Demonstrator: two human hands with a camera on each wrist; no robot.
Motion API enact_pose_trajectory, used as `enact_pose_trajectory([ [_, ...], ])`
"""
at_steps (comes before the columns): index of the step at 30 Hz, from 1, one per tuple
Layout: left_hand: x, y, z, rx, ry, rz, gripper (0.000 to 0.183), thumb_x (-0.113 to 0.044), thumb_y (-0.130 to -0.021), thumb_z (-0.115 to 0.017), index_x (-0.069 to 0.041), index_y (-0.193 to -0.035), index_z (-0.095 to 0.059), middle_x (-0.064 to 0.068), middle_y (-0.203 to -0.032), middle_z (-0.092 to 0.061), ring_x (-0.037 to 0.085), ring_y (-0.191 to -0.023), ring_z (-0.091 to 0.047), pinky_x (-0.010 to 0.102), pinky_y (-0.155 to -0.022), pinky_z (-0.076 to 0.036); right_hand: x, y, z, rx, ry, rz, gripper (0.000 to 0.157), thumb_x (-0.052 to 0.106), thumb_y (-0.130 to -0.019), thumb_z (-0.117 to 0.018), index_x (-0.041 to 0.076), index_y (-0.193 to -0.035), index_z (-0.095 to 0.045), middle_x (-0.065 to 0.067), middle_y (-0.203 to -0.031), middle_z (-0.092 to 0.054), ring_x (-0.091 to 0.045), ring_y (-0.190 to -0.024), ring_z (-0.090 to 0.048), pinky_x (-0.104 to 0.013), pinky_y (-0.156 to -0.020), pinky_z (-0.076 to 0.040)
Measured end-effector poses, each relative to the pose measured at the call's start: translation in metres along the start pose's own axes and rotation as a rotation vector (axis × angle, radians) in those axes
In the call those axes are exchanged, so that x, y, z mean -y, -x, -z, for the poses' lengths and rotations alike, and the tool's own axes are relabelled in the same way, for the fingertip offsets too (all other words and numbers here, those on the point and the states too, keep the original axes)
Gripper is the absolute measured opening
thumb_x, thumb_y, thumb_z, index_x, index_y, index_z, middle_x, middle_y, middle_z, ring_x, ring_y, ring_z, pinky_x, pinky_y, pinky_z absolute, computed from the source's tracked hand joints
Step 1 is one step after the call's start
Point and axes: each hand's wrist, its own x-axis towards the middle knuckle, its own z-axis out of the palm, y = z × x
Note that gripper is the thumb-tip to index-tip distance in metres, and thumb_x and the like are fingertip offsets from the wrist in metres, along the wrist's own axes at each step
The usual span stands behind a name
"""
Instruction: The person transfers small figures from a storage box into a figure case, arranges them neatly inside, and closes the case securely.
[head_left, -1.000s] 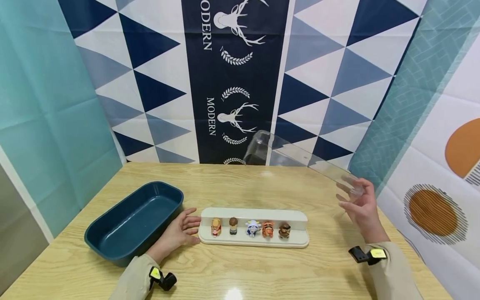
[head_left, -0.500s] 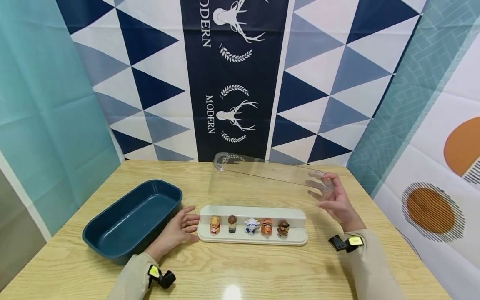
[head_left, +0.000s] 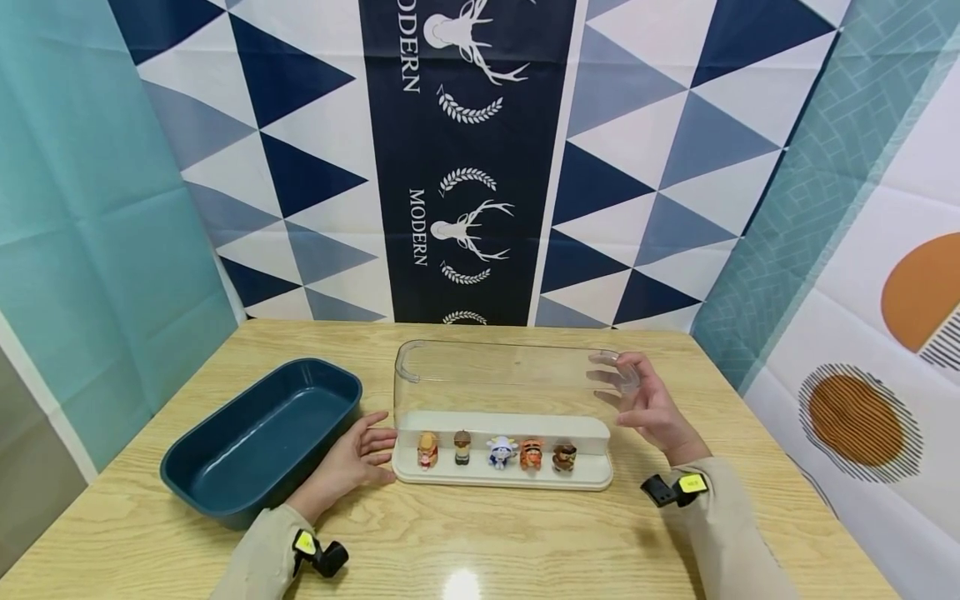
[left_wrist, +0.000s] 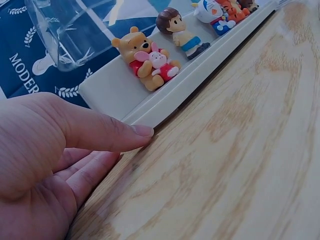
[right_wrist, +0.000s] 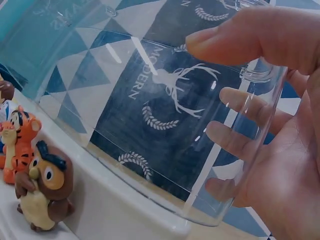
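A long white display base [head_left: 487, 479] stands on the table with several small figurines in a row. They include a yellow bear [left_wrist: 137, 55] holding a pink piglet, a brown-haired boy [left_wrist: 182, 35], a white-and-blue figure [head_left: 502, 452], an orange tiger [right_wrist: 22, 142] and a brown owl [right_wrist: 50, 185]. My right hand [head_left: 658, 414] grips the right end of a clear plastic cover [head_left: 510, 363], thumb in front and fingers behind it. The cover hangs just above the base, nearly level. My left hand [head_left: 352, 462] touches the base's left end, its thumb tip at the front corner.
To the left of my left hand, a dark teal oblong basin [head_left: 258, 442] sits on the wooden table [head_left: 525, 542]. Patterned cloth [head_left: 465, 167] hangs behind the table's far edge, and more cloth hangs at both sides.
My right hand has brought the clear cover leftward and down from the back right, levelling it over the white base. My left hand stays at the base's left end.
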Motion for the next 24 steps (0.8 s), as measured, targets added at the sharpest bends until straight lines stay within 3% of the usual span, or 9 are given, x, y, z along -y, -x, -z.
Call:
enact_pose_trajectory([
  [5,-0.0005,-0.0006,-0.0007,-0.002,-0.010,-0.001,0.097,0.024,-0.069,-0.075,0.014,-0.149,-0.022,0.036,-0.134,-0.048,0.042,-0.122,-0.053,0.032,-0.093,-0.052,-0.0031,0.0011,-0.0030,-0.045,0.027,-0.058,0.075,-0.030,-0.071,-0.052,0.014,-0.132,-0.045,-0.010,-0.149,-0.041,-0.028,-0.133,-0.044,-0.041,-0.105,-0.041],
  [24,-0.0022,0.0003,-0.0016,-0.006,0.023,0.002,0.097,0.026,-0.067,-0.073,0.015,-0.148,-0.021,0.036,-0.132,-0.050,0.042,-0.119,-0.053,0.030,-0.091,-0.052,-0.0092,0.0031,-0.0078,-0.071,0.053,-0.136,0.068,-0.021,-0.074,-0.068,0.017,-0.126,-0.046,-0.004,-0.144,-0.044,-0.022,-0.130,-0.047,-0.039,-0.105,-0.042],
])
